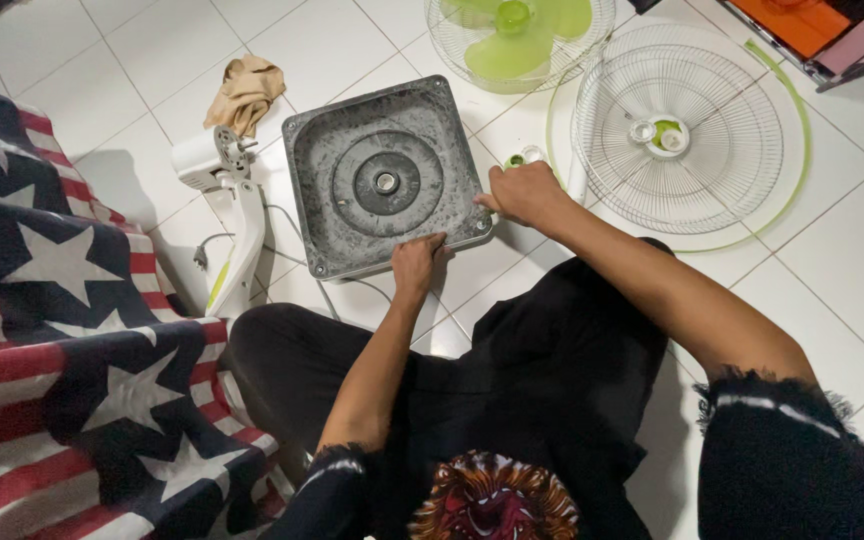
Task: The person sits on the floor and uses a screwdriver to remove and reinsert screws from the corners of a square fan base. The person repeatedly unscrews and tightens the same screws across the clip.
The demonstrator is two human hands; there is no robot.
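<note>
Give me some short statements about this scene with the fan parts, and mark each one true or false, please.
1. Both hands grip the grey square fan base. True: the left hand is at its near edge, the right hand at its right corner.
2. The green fan blade lies inside a wire grille. True.
3. The beige cloth lies on top of the base. False: it lies on the white tiled floor, beside the base.
4. The white fan stand lies right of the base. False: it lies on the left.

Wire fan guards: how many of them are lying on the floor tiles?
2. One wire guard lies at the top, behind the green blade. The other guard lies right of the grey square base. None seems hidden.
</note>
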